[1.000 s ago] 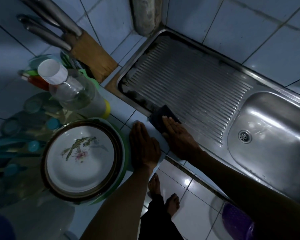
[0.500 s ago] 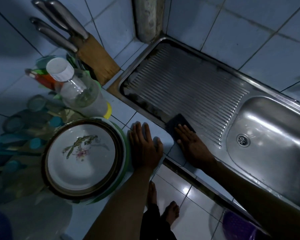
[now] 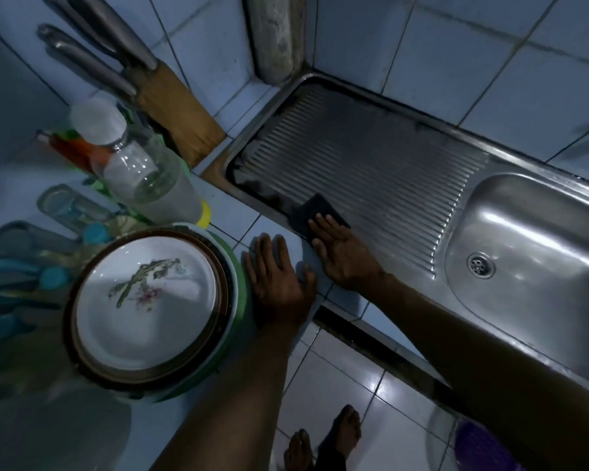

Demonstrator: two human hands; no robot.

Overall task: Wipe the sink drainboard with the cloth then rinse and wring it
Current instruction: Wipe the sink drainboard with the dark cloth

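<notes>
Pressing down with flat, extended fingers, the right hand (image 3: 346,254) pins the dark cloth (image 3: 315,212) against the near-left edge of the ribbed drainboard (image 3: 371,164); nothing is pinched. The left hand (image 3: 279,280) lies spread, palm down, on the tiled counter (image 3: 225,212) just beside it, holding nothing. Right of the drainboard, the sink basin (image 3: 541,253) holds only its drain (image 3: 480,265). Left of the hands, a floral plate (image 3: 147,300) tops a stack inside a green bowl (image 3: 242,294). Behind it stands a clear bottle (image 3: 143,175), its contents unclear, and a knife block (image 3: 177,113) holding knives.
</notes>
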